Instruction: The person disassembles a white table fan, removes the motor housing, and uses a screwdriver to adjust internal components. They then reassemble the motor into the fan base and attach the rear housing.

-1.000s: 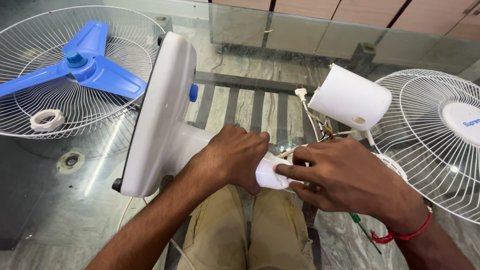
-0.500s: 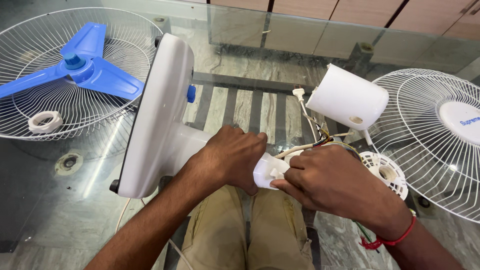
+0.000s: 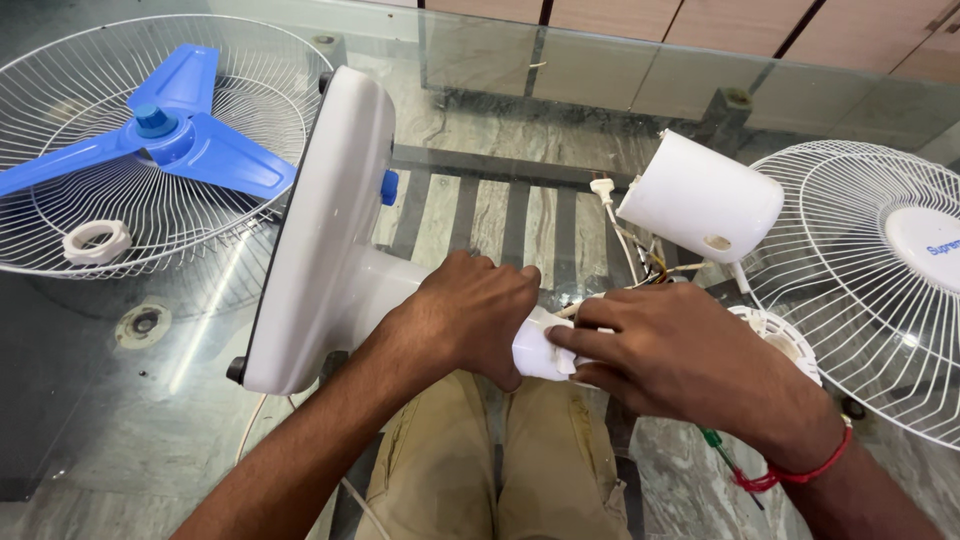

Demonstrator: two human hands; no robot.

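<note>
Now both hands sit a little closer together than half a second ago. The left hand (image 3: 470,315) wraps the white neck (image 3: 535,350) of the fan base (image 3: 320,220), fingers curled tight around it, much as a second ago. The right hand (image 3: 670,360) has slid in to the neck's end, fingertips (image 3: 570,338) pinching it where the wires (image 3: 650,270) come out. The motor cover (image 3: 700,195) hangs just above on those wires. Judging by this, the work is at the neck joint, held over the lap against the glass table (image 3: 150,420).

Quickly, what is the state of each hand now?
Left hand: closed around the white fan stand neck.
Right hand: fingers pinching the end of that neck.
</note>
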